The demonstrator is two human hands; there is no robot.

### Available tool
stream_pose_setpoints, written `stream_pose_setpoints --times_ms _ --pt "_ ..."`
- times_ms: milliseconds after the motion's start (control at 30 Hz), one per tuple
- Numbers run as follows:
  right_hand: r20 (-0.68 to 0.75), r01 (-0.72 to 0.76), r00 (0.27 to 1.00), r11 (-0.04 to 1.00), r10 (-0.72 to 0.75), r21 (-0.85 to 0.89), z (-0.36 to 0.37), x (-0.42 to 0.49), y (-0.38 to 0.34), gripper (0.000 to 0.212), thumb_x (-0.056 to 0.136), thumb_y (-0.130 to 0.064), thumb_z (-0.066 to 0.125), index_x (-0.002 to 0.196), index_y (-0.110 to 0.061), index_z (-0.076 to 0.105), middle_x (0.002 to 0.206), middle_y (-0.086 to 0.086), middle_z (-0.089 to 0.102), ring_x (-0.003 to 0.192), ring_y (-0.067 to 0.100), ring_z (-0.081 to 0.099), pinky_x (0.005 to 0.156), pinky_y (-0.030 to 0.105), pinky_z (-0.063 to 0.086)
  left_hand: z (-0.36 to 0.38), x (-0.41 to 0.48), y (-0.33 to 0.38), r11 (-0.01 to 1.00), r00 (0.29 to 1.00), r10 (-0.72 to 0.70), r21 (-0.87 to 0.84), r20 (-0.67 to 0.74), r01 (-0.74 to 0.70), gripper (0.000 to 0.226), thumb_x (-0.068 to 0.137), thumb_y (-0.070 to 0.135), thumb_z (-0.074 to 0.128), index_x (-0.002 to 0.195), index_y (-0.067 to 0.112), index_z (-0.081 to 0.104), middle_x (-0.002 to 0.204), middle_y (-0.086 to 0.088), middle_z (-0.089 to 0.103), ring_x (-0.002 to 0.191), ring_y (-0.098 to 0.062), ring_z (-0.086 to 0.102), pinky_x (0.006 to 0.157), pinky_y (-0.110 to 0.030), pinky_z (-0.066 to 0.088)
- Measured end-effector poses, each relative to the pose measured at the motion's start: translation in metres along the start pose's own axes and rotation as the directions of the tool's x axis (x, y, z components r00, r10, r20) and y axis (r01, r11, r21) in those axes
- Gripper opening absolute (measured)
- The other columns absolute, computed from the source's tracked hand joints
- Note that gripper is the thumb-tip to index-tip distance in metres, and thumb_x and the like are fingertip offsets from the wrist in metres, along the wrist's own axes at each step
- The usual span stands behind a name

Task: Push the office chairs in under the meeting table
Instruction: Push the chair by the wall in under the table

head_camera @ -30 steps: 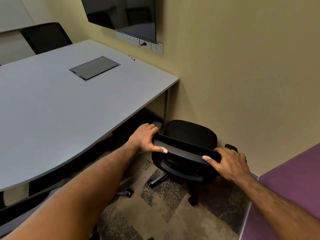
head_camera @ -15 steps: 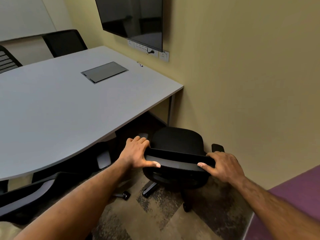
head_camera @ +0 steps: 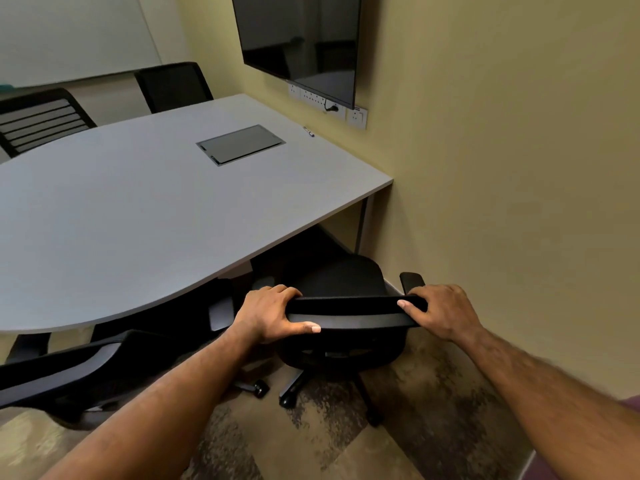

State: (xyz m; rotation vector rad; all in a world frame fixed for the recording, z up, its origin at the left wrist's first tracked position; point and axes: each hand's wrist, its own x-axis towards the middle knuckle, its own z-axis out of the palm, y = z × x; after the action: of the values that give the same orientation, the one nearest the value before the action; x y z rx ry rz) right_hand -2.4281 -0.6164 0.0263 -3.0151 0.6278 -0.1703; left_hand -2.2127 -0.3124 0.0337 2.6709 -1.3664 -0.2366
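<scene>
Gripping the top edge of a black office chair [head_camera: 341, 282] with both hands inside a small meeting room: left hand [head_camera: 268, 315] closing around the left end of the backrest's top rail, thumb lying along the near face and fingers curling over the far side; right hand [head_camera: 441, 311] clamping the right end the same way, thumb pointing inward along the rail. Standing just off the near right corner of the grey meeting table [head_camera: 138, 209], with the front of the seat reaching the shadow beneath the tabletop edge and most of the seat remaining outside it; right armrest [head_camera: 412, 280] lying close to the yellow wall [head_camera: 502, 168], touching or not being impossible to tell. Resting on patterned brown carpet [head_camera: 433, 393], castors of the star base showing below the seat. Sitting at lower left, beside the table's curved near edge, a second black chair [head_camera: 69, 372], with only its back and part of an armrest showing. Standing along the far side of the table, two more dark chairs [head_camera: 173, 86], backs rising above the tabletop. Lying flush in the tabletop, a dark cable hatch [head_camera: 240, 144], and near the wall a small pen [head_camera: 309, 131]. Hanging above a row of wall sockets [head_camera: 356, 116], a dark screen [head_camera: 301, 43].
</scene>
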Motion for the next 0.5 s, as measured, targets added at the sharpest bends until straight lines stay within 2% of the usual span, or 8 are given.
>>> stream_pose_setpoints --times_ms 133,400,500 --pt "0.005 -0.143 0.990 0.989 0.143 0.043 0.010 0.027 0.004 0.050 0.094 -0.066 0.040 0.115 -0.032 0.070 0.112 -0.006 0.070 0.111 0.021 0.061 0.101 0.051 0.039 -0.001 0.006 0.003 0.996 0.996 -0.083 -0.019 -0.041 0.082 0.122 0.049 0.112 0.019 0.133 0.033 0.057 0.122 0.011 0.064 0.106 -0.016 0.060 0.088 -0.040 0.054" --pt "-0.030 -0.089 0.995 0.991 0.092 0.098 0.020 0.091 0.016 0.037 0.098 -0.049 0.048 0.108 -0.025 0.074 0.108 -0.001 0.073 0.107 0.024 0.062 0.106 0.050 0.036 0.002 0.035 -0.001 0.984 0.976 -0.177 0.001 -0.124 0.179 0.121 0.051 0.112 0.021 0.130 0.030 0.061 0.113 0.010 0.068 0.098 -0.015 0.064 0.083 -0.040 0.055" --pt "-0.086 -0.086 0.992 0.989 0.096 0.117 0.023 0.115 0.018 0.033 0.100 -0.044 0.049 0.106 -0.022 0.073 0.106 -0.001 0.072 0.109 0.024 0.060 0.100 0.048 0.038 0.004 0.047 -0.001 0.973 0.962 -0.224 0.013 -0.154 0.229 0.120 0.052 0.111 0.020 0.131 0.030 0.061 0.112 0.008 0.068 0.098 -0.017 0.063 0.082 -0.040 0.053"
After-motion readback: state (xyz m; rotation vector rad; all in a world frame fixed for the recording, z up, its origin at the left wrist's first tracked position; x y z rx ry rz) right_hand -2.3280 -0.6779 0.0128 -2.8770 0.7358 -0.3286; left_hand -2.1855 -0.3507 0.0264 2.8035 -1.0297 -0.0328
